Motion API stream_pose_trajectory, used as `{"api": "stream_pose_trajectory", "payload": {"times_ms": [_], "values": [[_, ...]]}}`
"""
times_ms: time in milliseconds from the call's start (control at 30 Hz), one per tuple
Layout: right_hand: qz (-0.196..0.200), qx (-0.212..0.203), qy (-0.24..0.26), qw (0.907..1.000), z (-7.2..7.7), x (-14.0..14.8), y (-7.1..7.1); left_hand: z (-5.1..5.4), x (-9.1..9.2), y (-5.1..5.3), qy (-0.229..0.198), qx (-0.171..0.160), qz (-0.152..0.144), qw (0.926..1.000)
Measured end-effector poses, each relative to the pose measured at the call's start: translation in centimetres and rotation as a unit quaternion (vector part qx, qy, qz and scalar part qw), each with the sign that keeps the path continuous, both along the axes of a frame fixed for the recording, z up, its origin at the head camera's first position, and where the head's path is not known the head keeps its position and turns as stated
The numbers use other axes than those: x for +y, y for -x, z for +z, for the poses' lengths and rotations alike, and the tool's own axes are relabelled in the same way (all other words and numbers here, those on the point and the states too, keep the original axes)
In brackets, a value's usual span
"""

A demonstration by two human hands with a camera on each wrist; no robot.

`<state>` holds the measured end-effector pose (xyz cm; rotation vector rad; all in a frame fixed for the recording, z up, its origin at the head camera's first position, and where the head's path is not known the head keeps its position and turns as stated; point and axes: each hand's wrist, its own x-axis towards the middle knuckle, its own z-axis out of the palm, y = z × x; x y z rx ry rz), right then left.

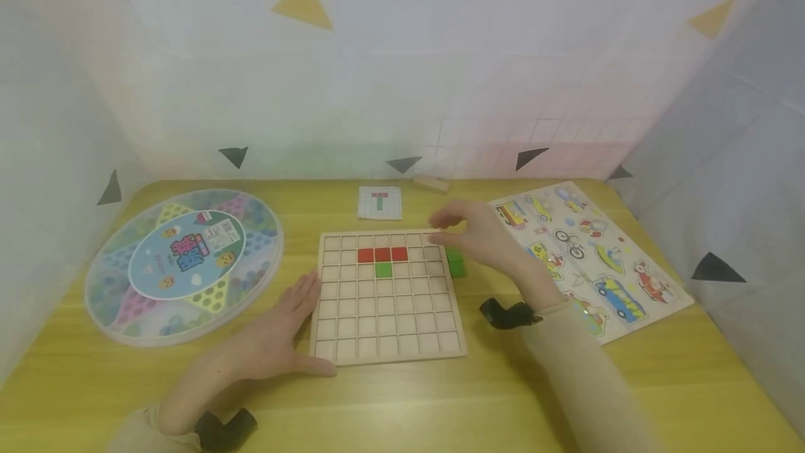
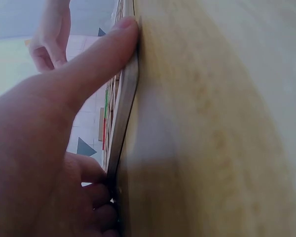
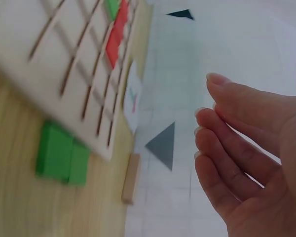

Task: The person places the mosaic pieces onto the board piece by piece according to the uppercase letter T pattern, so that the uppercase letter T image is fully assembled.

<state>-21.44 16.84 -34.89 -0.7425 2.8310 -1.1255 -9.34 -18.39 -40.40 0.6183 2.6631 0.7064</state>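
Head view: grid board (image 1: 390, 327) lies flat mid-table, between both hands. Left hand (image 1: 270, 341) spread along the board's left side, thumb at the near left corner, fingertips at the left edge farther up; left wrist view has the thumb straight against the rim. It braces the edge, doesn't grasp anything.

Right hand (image 1: 481, 233) hovers over the board's far right corner, thumb and fingers parted, fingers lightly bent, nothing between them; right wrist view agrees, fingertips clear of the board.

On the board: three red tiles (image 1: 382, 254) side by side in a row toward the far edge, one green tile (image 1: 383, 270) just nearer than the middle red. Two green blocks (image 1: 455, 268) sit touching on the table (image 1: 409, 404), just beside the board's right edge.

Far of the board: card (image 1: 390, 210) with a red and green T on a grid; wooden block (image 1: 431, 184) just right of it, farther back. Left: round game box (image 1: 185, 257), label up. Right: puzzle board (image 1: 657, 310) with vehicle pictures, near the right forearm. Pale sleeves (image 1: 591, 369) on both arms.
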Motion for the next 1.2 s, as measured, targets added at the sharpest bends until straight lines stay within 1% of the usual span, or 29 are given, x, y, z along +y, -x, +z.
{"api": "stream_pose_trajectory", "payload": {"times_ms": [133,233,333,433,533,667,867,967,1067,1200], "values": [[0.000,0.015,-0.016,0.9998,-0.2,1.3,-0.2,-0.1,0.0,0.0,0.002,0.003,0.000,1.0000],[0.001,0.031,-0.024,0.9992,-0.9,2.5,-0.4,-0.1,0.0,0.0,0.005,0.005,0.000,1.0000],[-0.003,0.029,-0.024,0.9993,-1.9,3.6,-0.7,-0.2,0.0,0.0,0.006,0.005,-0.001,1.0000],[-0.002,0.011,-0.018,0.9998,-2.9,4.3,-0.9,-0.2,0.0,0.0,0.003,0.004,-0.001,1.0000],[0.004,0.004,-0.016,0.9999,-3.5,4.6,-0.9,-0.2,0.0,0.0,0.000,0.006,-0.001,1.0000],[0.008,0.000,-0.013,0.9999,-3.7,4.8,-0.9,-0.1,0.0,0.0,0.002,0.006,0.001,1.0000],[0.002,-0.044,-0.028,0.9986,-4.1,5.1,-0.7,-0.3,0.0,0.0,0.003,0.007,-0.001,1.0000],[0.005,-0.057,-0.037,0.9977,-4.4,5.2,-0.6,-0.4,0.0,0.0,0.004,0.007,-0.001,1.0000],[0.009,-0.068,-0.039,0.9969,-4.6,5.2,-0.5,-0.4,0.0,0.1,0.004,0.005,0.000,1.0000],[0.013,-0.072,-0.041,0.9965,-4.7,5.3,-0.4,-0.4,0.0,0.0,0.005,0.004,0.003,1.0000]]}}
